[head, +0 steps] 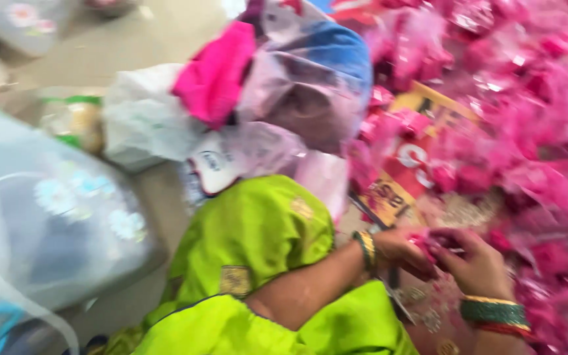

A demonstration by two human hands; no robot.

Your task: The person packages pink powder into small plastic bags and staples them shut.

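The view is blurred by motion. My left hand (pixel 407 253), with a bangle at the wrist, reaches across from my lime-green sleeve (pixel 258 230). My right hand (pixel 478 266), with green and red bangles, comes up from the bottom right. The fingers of both hands meet on a small pink wrapped piece (pixel 430 242) and pinch it between them. A large heap of similar pink wrapped pieces (pixel 520 112) lies just beyond and to the right of the hands. Beneath the hands is a patterned cloth surface (pixel 432 319).
Clear plastic bags stuffed with pink and blue cloth (pixel 297 85) are piled at top centre, beside a white bag (pixel 142 118). A translucent plastic container with flower prints (pixel 54 217) fills the left. Red and yellow printed cardboard (pixel 405 164) lies among the pink pieces.
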